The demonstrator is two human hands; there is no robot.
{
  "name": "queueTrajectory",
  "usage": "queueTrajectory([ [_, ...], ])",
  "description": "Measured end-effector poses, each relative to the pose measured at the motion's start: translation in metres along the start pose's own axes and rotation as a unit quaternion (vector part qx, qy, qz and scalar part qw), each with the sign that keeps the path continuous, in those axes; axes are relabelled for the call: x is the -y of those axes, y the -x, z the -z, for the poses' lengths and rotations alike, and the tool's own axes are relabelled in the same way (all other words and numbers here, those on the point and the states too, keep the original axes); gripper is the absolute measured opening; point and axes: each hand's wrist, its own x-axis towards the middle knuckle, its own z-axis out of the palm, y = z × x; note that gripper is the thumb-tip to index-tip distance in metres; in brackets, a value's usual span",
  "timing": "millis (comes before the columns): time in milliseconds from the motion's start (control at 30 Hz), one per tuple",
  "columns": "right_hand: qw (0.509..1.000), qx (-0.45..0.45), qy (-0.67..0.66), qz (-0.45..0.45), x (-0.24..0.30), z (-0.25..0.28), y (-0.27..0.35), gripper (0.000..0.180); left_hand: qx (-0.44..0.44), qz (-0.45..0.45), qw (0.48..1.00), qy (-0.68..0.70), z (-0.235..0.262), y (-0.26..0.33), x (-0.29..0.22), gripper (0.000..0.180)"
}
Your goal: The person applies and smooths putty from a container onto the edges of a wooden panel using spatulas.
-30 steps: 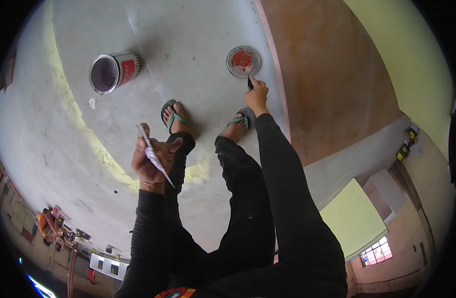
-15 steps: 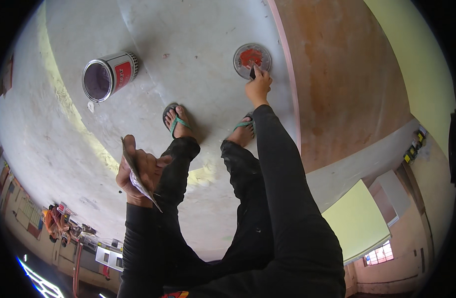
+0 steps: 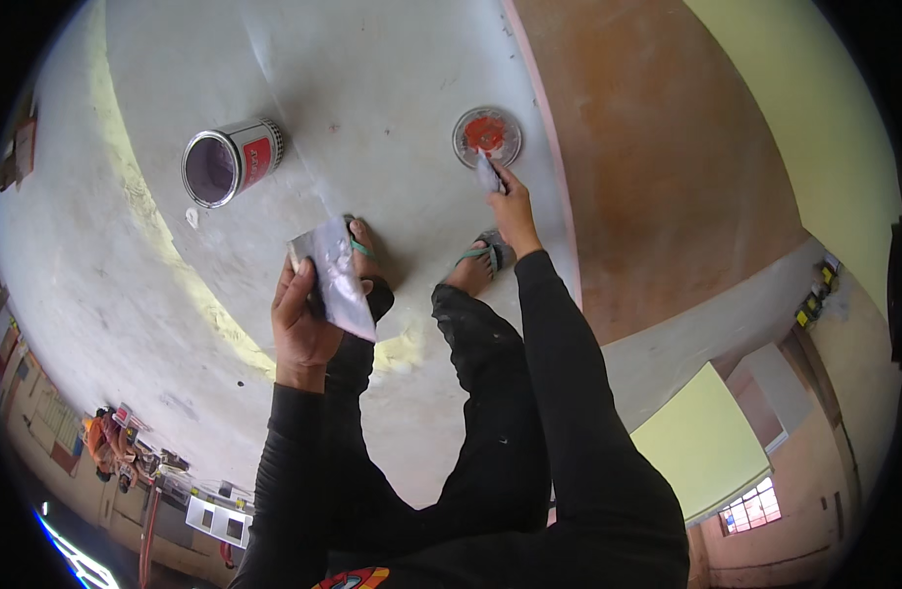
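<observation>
My left hand (image 3: 308, 319) holds a flat grey metal plate (image 3: 335, 275), its broad face turned up toward me, above my left foot in a green-strapped sandal (image 3: 360, 245). My right hand (image 3: 515, 201) reaches down and grips a small putty knife (image 3: 487, 175), whose blade rests at the near edge of a round lid (image 3: 487, 135) smeared with red-orange paste on the grey floor. My black sleeves and dark trousers fill the lower middle of the view.
An open paint can (image 3: 230, 162) with a red label and purplish inside lies tilted on the grey floor (image 3: 392, 69) at the upper left. A brown-orange wall (image 3: 647, 167) rises right of the lid. A yellowish streak (image 3: 176, 265) curves across the floor.
My left hand turned the plate from edge-on to flat-face up and raised it. My right hand stayed at the lid with the knife.
</observation>
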Motion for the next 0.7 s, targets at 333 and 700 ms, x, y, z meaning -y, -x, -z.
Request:
queueTrajectory([
  [333,0.966,0.106,-0.214,0.098,0.264,0.072,0.143,0.051,-0.075,-0.010,0.997,0.020,-0.117,0.057,-0.002,0.027],
  [700,0.830,-0.066,0.345,0.434,0.461,0.138,0.321,0.058,0.117,-0.118,0.983,-0.077,-0.228,0.218,-0.062,0.025],
])
